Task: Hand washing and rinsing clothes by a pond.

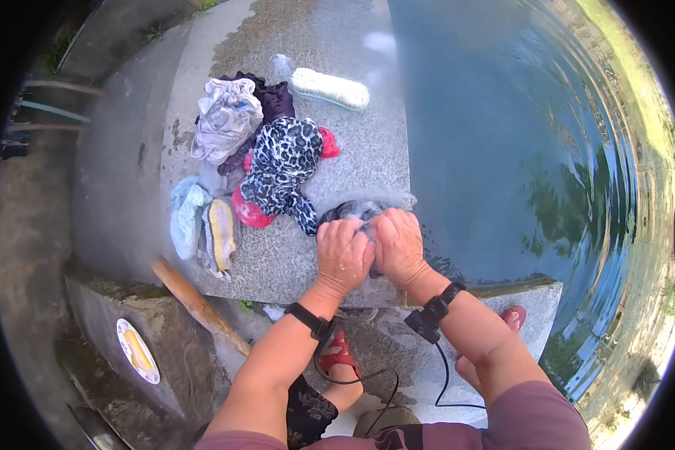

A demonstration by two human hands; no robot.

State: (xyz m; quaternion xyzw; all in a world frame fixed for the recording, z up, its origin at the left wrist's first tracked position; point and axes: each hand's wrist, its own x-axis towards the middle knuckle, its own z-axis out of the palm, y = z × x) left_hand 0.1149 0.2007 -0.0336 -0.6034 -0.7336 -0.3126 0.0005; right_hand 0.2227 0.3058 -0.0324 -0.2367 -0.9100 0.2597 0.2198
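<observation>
Both fists press a dark, soapy wet cloth (346,210) against the stone slab (371,163) near the water. My left hand (344,253) grips its near left part, and my right hand (396,242) grips it close beside, the knuckles almost touching. Foam lies along the cloth's far side; much of the cloth is hidden under my hands. To the left lies a black-and-white leopard-print garment (287,163) over pink-red fabric (250,211). Beyond it is a crumpled pale grey garment (228,118) on dark purple fabric (275,101). A white-bristled scrub brush (330,89) rests bristles up farther back.
Light blue cloth (187,219) and a yellow-striped cloth (221,233) lie at the slab's left edge. A wooden stick (197,304) leans below them. A plate with yellow bars (138,351) sits on a concrete block at lower left. Water (484,140) borders the slab's right side.
</observation>
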